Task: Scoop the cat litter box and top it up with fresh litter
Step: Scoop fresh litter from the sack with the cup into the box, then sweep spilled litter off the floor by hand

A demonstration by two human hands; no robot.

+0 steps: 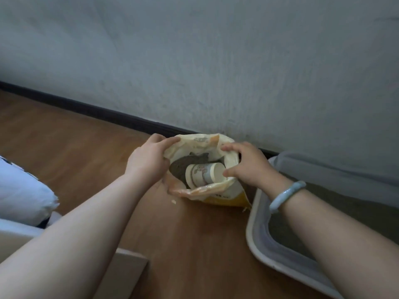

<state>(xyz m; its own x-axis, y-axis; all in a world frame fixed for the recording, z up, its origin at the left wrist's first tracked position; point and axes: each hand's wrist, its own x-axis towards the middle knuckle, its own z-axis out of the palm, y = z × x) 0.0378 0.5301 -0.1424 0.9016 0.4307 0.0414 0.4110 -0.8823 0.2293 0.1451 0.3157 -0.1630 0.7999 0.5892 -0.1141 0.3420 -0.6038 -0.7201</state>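
Note:
A cream and yellow litter bag stands on the wooden floor against the wall, its mouth spread wide. Inside lie grey litter and a white paper cup on its side. My left hand grips the bag's left rim. My right hand holds the right rim, its thumb touching the cup's edge. The white litter box sits to the right of the bag, with grey litter in it, partly hidden by my right forearm.
A grey wall with a dark baseboard runs behind the bag. A white cushion or bedding lies at the left edge. A beige board corner sits at the bottom. A small crumb lies on the floor.

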